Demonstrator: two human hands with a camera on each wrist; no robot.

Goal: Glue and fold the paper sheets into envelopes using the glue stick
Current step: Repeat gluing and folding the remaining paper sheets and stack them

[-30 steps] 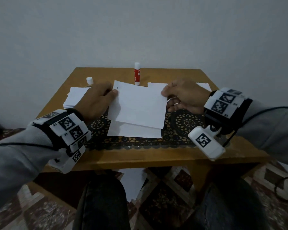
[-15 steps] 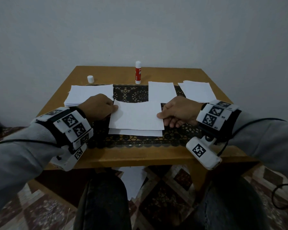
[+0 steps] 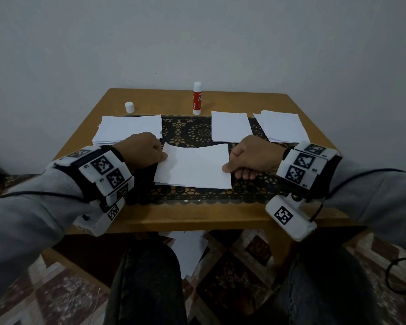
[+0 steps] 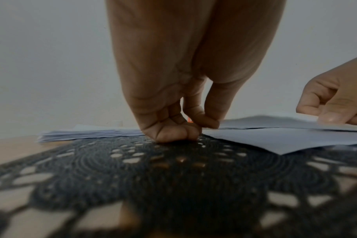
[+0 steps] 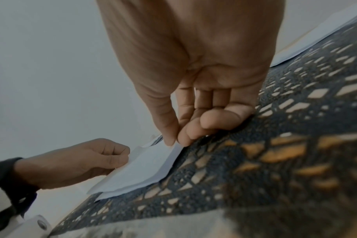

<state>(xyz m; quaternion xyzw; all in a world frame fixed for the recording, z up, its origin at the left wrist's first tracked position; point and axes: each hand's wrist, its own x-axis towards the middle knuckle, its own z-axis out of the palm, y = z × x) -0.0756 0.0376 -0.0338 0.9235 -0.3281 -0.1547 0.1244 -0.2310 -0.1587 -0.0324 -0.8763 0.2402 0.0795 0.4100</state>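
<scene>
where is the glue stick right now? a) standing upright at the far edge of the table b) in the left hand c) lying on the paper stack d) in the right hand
a: the glue stick stands upright at the table's far edge, while both hands pinch the folded sheet.

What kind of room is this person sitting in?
Probably a room in a home, not a workshop: a small wooden table against a plain wall, a dark lace mat laid across it, and patterned carpet on the floor.
</scene>
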